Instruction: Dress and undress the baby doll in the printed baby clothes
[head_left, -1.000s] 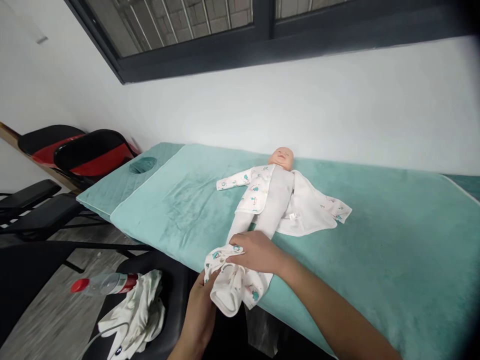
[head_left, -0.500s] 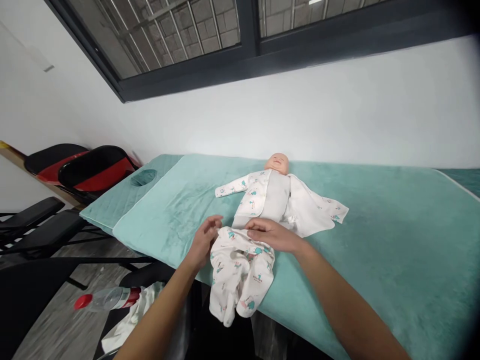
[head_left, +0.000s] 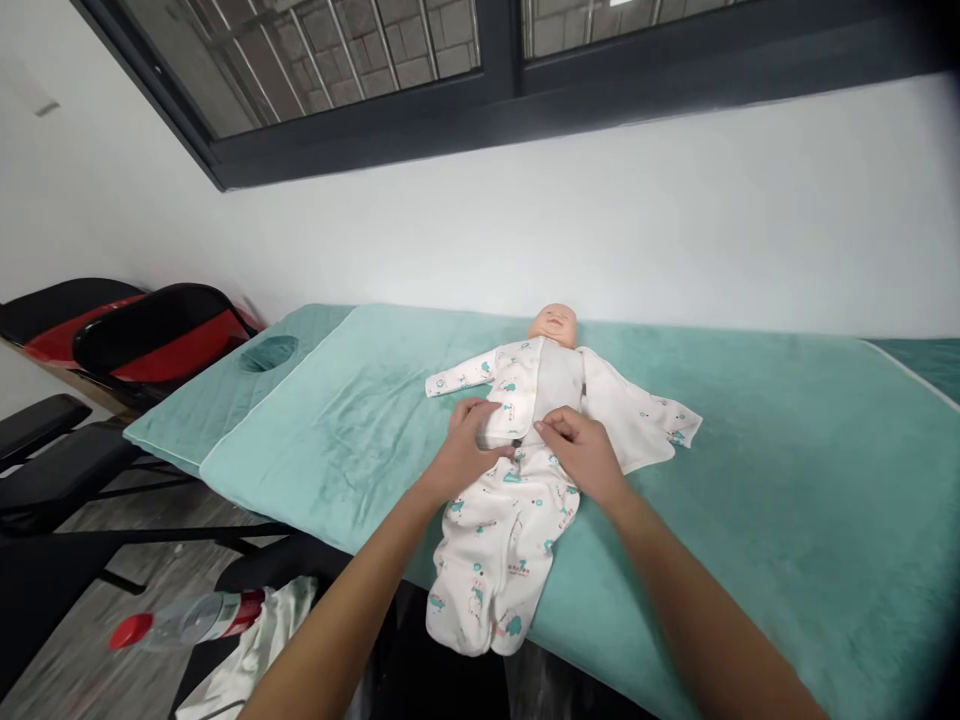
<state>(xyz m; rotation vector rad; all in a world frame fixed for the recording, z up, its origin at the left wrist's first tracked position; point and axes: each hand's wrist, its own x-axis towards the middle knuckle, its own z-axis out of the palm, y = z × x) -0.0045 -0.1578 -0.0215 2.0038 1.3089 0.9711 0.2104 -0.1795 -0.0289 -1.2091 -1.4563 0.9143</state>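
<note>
A baby doll [head_left: 553, 325] lies face up on a teal padded table [head_left: 750, 480], head toward the wall. It wears an open white printed top [head_left: 517, 380] and white printed footed trousers [head_left: 499, 545] that reach its waist, feet hanging over the near edge. My left hand [head_left: 469, 455] grips the trousers' waistband on the doll's left side, fingers curled. My right hand [head_left: 581, 455] pinches the waistband on the other side. The top's right flap [head_left: 645, 425] lies spread on the table.
A face hole [head_left: 268, 353] is in the table's left end. Black and red chairs [head_left: 157, 325] stand at left. Below the table edge lie a plastic bottle with a red cap [head_left: 176, 620] and a crumpled white cloth [head_left: 251, 650].
The trousers have gone from bunched at the doll's feet to pulled up over both legs to the waist. Both hands moved up from the table edge to the doll's middle.
</note>
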